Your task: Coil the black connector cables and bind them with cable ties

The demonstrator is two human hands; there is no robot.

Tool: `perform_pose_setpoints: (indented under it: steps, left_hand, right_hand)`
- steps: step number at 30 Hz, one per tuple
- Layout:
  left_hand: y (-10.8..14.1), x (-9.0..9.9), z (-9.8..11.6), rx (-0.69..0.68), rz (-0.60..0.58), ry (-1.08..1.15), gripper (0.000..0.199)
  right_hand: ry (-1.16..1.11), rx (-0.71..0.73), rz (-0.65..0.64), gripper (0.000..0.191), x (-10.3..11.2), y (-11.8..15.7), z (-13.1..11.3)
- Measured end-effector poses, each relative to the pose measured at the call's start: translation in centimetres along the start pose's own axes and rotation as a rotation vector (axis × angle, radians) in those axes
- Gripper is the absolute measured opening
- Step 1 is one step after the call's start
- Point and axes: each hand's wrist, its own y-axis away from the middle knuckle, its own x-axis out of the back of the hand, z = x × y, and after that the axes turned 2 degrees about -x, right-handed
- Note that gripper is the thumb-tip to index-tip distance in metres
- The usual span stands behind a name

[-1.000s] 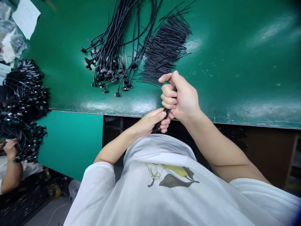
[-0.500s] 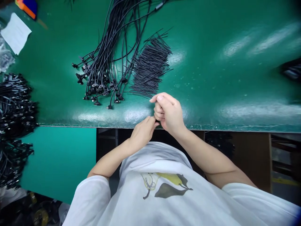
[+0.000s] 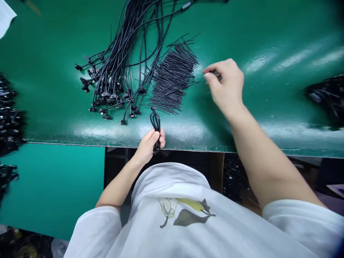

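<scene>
My left hand (image 3: pixel 148 145) is closed around a coiled black cable (image 3: pixel 155 122) at the table's front edge. The coil stands upright in my fingers, with a small connector at its top and its lower end below my thumb. My right hand (image 3: pixel 227 84) hovers to the right of a pile of thin black ties (image 3: pixel 174 77), thumb and forefinger bent with a small gap between the tips. Nothing shows in it, and its other fingers are partly hidden. Left of the ties lies a loose bundle of black cables (image 3: pixel 118 68) with connectors at the near ends.
The green table (image 3: pixel 255 36) runs across the view. A heap of black cables (image 3: pixel 9 118) sits at its left edge, another dark bundle (image 3: pixel 328 98) at the right. White paper (image 3: pixel 5 18) lies at the upper left. Below the front edge is a green panel (image 3: pixel 53 186).
My hands were together at the table edge. Now the right has moved up and right beside the ties, while the left has shifted left and the coiled cable shows in it.
</scene>
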Motion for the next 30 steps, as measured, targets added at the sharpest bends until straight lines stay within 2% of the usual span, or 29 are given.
perform_pose_setpoints:
  steps: [3,5,7,11,13,15,17,19,21,22,24,25,27,30]
  left_hand:
    - [-0.2,0.1,0.6,0.036,0.002,0.115,0.044]
    - [-0.2,0.2,0.7,0.051,0.005,0.138,0.042]
    - [-0.3,0.3,0.7,0.053,0.009,0.155,0.040]
    - [-0.8,0.4,0.5,0.062,-0.003,0.184,0.042]
    - [-0.9,0.2,0.6,0.054,-0.001,0.189,0.039]
    - [-0.9,0.1,0.7,0.033,0.019,0.180,0.037]
    - [-0.5,0.0,1.0,0.010,0.040,0.166,0.039]
    - [0.0,-0.1,1.1,-0.001,0.031,0.157,0.043]
    - [0.5,-0.3,1.1,0.008,-0.012,0.158,0.049]
    - [0.7,-0.5,1.1,0.017,-0.041,0.158,0.052]
    - [0.8,-0.9,0.9,0.026,-0.092,0.148,0.055]
    - [0.8,-1.0,0.7,0.023,-0.113,0.130,0.055]
    - [0.7,-1.3,0.5,-0.007,-0.132,0.042,0.049]
    - [0.8,-1.5,0.2,-0.121,-0.078,-0.242,0.037]
  right_hand:
    - [0.423,0.024,-0.164,0.012,0.2,-2.7,2.6]
    - [0.535,0.043,-0.254,0.013,0.0,-2.9,3.3]
    - [0.581,0.058,-0.259,0.013,0.0,-2.4,3.5]
    - [0.476,0.085,-0.196,0.018,-0.2,-2.1,3.7]
    - [0.417,0.115,-0.221,0.023,-0.3,-2.8,3.8]
    - [0.369,0.129,-0.272,0.020,0.0,-3.5,3.8]
    - [0.255,0.070,-0.249,0.016,0.6,-3.2,3.5]
    - [0.125,-0.027,-0.147,0.020,1.4,-1.1,2.9]
    - [0.038,-0.086,-0.072,0.015,1.8,2.7,2.1]
    - [0.002,-0.089,-0.083,0.010,1.8,5.0,1.5]
    - [-0.105,-0.056,-0.235,0.005,1.2,9.5,0.1]
    - [-0.178,-0.007,-0.338,0.010,0.8,11.4,-0.6]
    - [-0.198,0.141,-0.414,0.016,-0.1,14.2,-2.2]
    - [0.088,0.422,-0.276,0.021,-0.9,15.4,-3.8]
